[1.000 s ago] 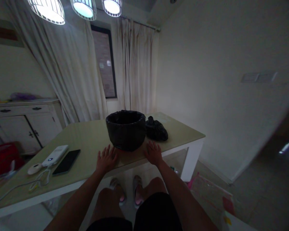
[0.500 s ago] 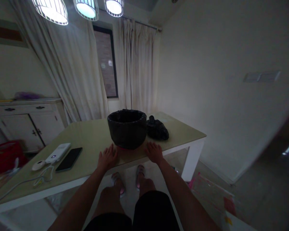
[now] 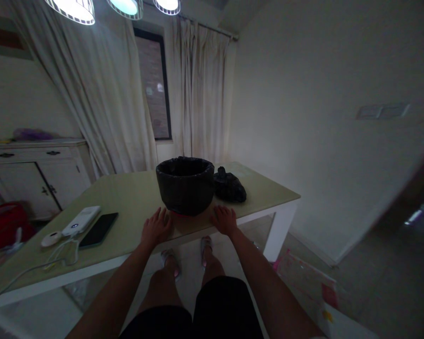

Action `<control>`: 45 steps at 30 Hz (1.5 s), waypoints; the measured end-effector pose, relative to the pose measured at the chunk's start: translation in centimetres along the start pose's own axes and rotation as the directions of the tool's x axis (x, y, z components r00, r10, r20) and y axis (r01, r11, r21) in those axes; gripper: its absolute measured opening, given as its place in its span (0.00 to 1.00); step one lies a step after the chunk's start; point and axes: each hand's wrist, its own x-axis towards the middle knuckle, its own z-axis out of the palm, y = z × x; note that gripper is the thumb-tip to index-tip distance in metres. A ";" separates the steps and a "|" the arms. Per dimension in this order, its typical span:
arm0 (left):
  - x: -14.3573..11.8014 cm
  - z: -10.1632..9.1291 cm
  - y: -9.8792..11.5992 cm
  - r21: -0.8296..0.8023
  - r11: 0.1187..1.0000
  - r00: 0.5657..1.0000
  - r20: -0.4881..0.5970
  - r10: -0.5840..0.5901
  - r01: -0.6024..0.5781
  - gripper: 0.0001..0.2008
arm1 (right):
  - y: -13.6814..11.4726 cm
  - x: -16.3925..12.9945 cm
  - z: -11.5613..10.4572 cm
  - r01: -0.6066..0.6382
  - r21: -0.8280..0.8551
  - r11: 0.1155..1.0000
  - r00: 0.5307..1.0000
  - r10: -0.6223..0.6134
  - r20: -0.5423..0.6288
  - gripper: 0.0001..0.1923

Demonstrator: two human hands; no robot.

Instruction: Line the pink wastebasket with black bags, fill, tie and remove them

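Observation:
A round bin lined with a black plastic bag (image 3: 185, 188) stands upright near the front edge of the table (image 3: 134, 197), with a bit of red showing at its base. My left hand (image 3: 157, 227) rests flat on the tabletop at the bin's near left, fingers stretched out. On the other side, my right hand (image 3: 225, 219) lies on the table by the bin's near right, its fingers extended too. Neither hand holds anything. Right of the bin sits a knotted black plastic bag (image 3: 229, 186), just beyond my right hand.
On the left of the table lie a dark phone (image 3: 99, 230), a white power bank (image 3: 82, 220) and a white cable (image 3: 61, 256). A white cabinet (image 3: 35, 174) stands at the far left, a red bag (image 3: 7, 226) before it. Clear plastic packaging (image 3: 304, 278) is on the floor at right.
The view has tilted slightly, so everything sits a little higher and further left in the picture. Both hands, the bin and the knotted bag keep their places on the table.

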 end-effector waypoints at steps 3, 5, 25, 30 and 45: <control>-0.1 -0.1 -0.1 -0.002 1.000 1.000 0.011 0.020 -0.020 0.31 | -0.1 -0.1 -0.2 0.006 0.006 1.000 1.000 -0.006 -0.002 0.32; -0.2 -0.2 -0.1 -0.001 0.999 0.999 0.018 0.034 -0.034 0.27 | -0.1 -0.1 -0.3 0.012 0.006 1.000 1.000 -0.012 -0.007 0.32; -0.4 -1.2 0.7 0.005 0.999 0.999 0.003 -0.041 0.041 0.32 | -0.2 -0.1 -0.5 -0.012 -0.010 1.000 1.000 0.012 0.014 0.31; -0.4 -0.9 0.5 -0.006 0.999 0.999 -0.017 -0.034 0.034 0.31 | -0.1 0.0 -0.1 -0.009 -0.027 1.000 1.000 0.010 0.011 0.32; -0.4 -1.3 0.8 -0.009 0.998 0.998 -0.017 -0.061 0.061 0.32 | -0.1 0.2 0.1 0.000 -0.020 1.000 1.000 0.000 -0.008 0.32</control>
